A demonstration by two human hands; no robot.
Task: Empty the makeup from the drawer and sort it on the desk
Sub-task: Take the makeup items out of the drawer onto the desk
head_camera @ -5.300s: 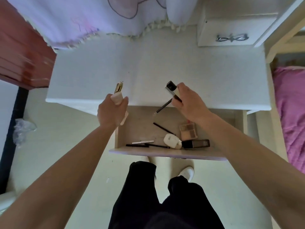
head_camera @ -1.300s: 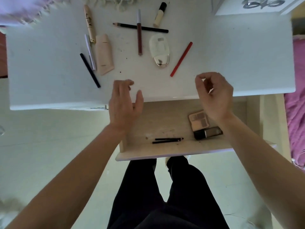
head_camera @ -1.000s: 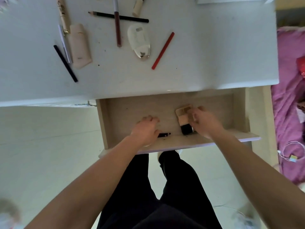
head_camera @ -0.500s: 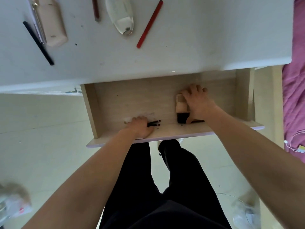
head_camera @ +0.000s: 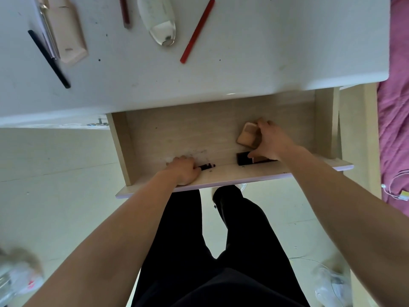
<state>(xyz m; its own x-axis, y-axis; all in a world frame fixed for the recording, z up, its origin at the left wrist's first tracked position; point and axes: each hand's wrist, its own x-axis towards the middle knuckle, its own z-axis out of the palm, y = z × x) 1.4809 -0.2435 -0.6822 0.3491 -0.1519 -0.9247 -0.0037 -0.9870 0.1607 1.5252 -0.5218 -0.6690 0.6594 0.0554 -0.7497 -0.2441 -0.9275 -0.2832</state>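
Observation:
The wooden drawer (head_camera: 177,134) stands pulled out under the white desk (head_camera: 265,52). My left hand (head_camera: 183,169) lies at the drawer's front, fingers curled round thin black pencils (head_camera: 207,166) whose tips stick out to the right. My right hand (head_camera: 272,142) grips a beige eyeshadow palette (head_camera: 246,136), tilted up off the drawer floor. A dark rectangular compact (head_camera: 243,158) lies just below that hand's thumb. On the desk lie a red pencil (head_camera: 197,29), a white compact (head_camera: 159,21), a beige tube (head_camera: 68,34), a black pencil (head_camera: 48,59) and a dark red pencil (head_camera: 125,12).
A pink bedspread (head_camera: 394,96) with a charger cable (head_camera: 396,187) runs along the right. My black trousers fill the lower middle. Crumpled plastic lies on the pale floor at the lower left (head_camera: 15,278) and lower right (head_camera: 332,286).
Both hands came down from the desk edge into the drawer. The left closed on the black pencils; the right took hold of the beige palette and has tipped it up.

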